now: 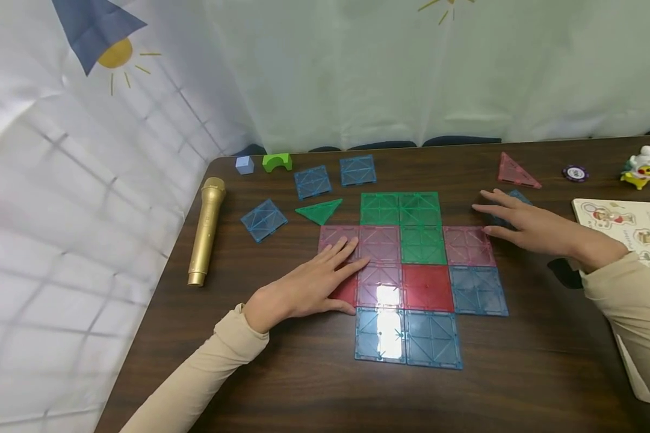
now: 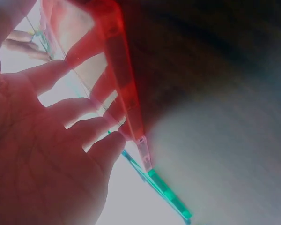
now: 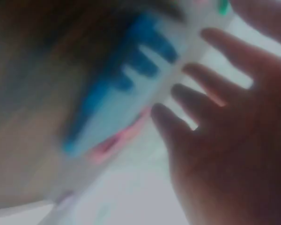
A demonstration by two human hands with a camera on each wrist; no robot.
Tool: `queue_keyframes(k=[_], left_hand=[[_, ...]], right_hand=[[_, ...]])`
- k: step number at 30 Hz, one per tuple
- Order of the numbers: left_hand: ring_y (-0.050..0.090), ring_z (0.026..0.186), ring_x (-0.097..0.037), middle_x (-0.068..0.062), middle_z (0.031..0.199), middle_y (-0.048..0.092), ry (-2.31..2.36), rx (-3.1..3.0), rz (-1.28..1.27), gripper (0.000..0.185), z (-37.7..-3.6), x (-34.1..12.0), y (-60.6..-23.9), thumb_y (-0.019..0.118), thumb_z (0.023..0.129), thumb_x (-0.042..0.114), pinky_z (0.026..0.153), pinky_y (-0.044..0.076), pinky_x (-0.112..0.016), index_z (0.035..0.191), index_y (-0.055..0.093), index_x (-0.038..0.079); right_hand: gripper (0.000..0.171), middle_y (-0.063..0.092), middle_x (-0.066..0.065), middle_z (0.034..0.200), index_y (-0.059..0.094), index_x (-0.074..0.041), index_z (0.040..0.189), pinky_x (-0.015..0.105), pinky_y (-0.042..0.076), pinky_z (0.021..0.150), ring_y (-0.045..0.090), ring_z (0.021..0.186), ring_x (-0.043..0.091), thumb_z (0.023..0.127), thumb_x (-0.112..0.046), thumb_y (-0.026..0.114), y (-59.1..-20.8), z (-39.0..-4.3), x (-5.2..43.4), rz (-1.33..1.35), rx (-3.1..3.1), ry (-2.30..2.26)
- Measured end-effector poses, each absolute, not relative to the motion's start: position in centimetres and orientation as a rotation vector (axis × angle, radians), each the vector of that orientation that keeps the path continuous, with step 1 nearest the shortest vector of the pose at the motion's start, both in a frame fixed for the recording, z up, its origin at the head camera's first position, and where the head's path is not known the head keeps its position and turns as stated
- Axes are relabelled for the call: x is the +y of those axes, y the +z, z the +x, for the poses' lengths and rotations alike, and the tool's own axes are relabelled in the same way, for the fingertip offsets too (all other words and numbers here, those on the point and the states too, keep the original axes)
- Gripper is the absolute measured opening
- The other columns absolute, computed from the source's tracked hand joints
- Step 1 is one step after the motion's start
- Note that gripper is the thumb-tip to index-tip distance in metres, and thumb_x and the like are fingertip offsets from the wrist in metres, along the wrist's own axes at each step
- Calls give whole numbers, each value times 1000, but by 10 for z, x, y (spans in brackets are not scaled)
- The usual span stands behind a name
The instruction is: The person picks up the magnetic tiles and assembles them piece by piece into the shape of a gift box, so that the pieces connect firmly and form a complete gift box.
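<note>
A flat patchwork of square magnetic tiles lies mid-table: green ones (image 1: 399,208) at the back, pink (image 1: 379,243), red (image 1: 427,287) and blue (image 1: 432,339) nearer me. My left hand (image 1: 325,270) lies flat with straight fingers on the patchwork's left side, covering a red tile (image 1: 348,291) and reaching a pink one. In the left wrist view the palm (image 2: 47,154) sits beside the red tile's edge (image 2: 124,89). My right hand (image 1: 514,222) hovers or rests with fingers spread over a loose blue tile (image 1: 520,196), just behind the right pink tile (image 1: 468,245). The right wrist view is blurred; fingers (image 3: 196,79) spread near a blue tile (image 3: 117,103).
Loose blue squares (image 1: 312,181) (image 1: 357,169) (image 1: 263,219), a green triangle (image 1: 319,210) and a pink triangle (image 1: 514,171) lie behind. A gold toy microphone (image 1: 206,230) lies left. A green arch block (image 1: 277,161), a poker chip (image 1: 575,173), a toy figure (image 1: 647,165) and a puzzle board (image 1: 628,210) are also present.
</note>
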State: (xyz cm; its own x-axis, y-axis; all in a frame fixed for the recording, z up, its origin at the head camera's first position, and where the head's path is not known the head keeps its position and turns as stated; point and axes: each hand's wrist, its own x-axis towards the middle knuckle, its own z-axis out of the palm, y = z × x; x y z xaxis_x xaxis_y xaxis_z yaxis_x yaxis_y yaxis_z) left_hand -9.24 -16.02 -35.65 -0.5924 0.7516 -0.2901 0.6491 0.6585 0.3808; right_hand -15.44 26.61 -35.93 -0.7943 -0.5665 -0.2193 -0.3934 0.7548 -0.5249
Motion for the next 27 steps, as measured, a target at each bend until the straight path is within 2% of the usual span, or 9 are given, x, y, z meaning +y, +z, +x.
queue_keyframes(k=[3, 6, 12, 15, 18, 21, 23, 27], left_hand=[[6, 161, -36, -16, 175, 6, 328, 2451, 1085, 93, -92, -161, -357, 69, 96, 56, 128, 13, -51, 168, 25, 17], [10, 161, -33, -14, 175, 8, 331, 2455, 1067, 93, -95, -162, -357, 70, 95, 57, 127, 17, -49, 167, 27, 17], [11, 161, -29, -15, 175, 12, 345, 2518, 961, 98, -107, -168, -346, 70, 94, 61, 122, 32, -49, 165, 30, 8], [12, 161, -32, -17, 174, 11, 395, 2558, 859, 95, -113, -173, -346, 64, 98, 61, 119, 35, -53, 165, 28, 5], [16, 159, -37, -19, 174, 10, 480, 2594, 783, 91, -120, -184, -369, 52, 102, 65, 115, 38, -60, 166, 24, 6], [16, 159, -39, -18, 174, 10, 626, 2579, 697, 87, -118, -190, -383, 47, 104, 64, 118, 33, -63, 168, 21, 10], [21, 158, -38, -17, 174, 15, 756, 2574, 627, 83, -116, -191, -386, 48, 106, 60, 120, 32, -59, 167, 23, 10], [27, 157, -35, -19, 171, 23, 1139, 2461, 383, 72, -106, -180, -368, 53, 108, 39, 121, 32, -53, 164, 24, 4]], right_hand=[[58, 26, 29, 166, 48, -1, 154, 75, 27, 113, 17, 155, 52, 103, -20, 68, -355, -144, 239, -887, 2605, -666], [64, 28, 25, 167, 49, -7, 155, 74, 28, 114, 21, 154, 51, 100, -30, 73, -352, -129, 207, -1061, 2557, -658], [93, 18, 25, 171, 41, -16, 162, 78, 18, 116, 13, 154, 55, 88, -60, 77, -352, -104, 162, -1135, 2403, -574], [105, 13, 27, 171, 38, -16, 163, 79, 11, 116, 8, 155, 56, 81, -67, 79, -353, -97, 155, -1124, 2389, -534], [109, 12, 28, 171, 38, -15, 163, 80, 9, 116, 6, 155, 56, 78, -67, 82, -355, -94, 153, -1131, 2404, -517], [111, 13, 28, 170, 38, -14, 163, 80, 10, 115, 7, 155, 56, 77, -68, 82, -356, -93, 151, -1135, 2410, -510], [111, 14, 28, 170, 38, -14, 163, 80, 10, 115, 8, 155, 56, 76, -68, 83, -355, -93, 151, -1134, 2415, -494], [112, 15, 28, 170, 38, -15, 163, 80, 12, 115, 9, 155, 56, 76, -70, 82, -354, -95, 148, -1123, 2417, -449]])
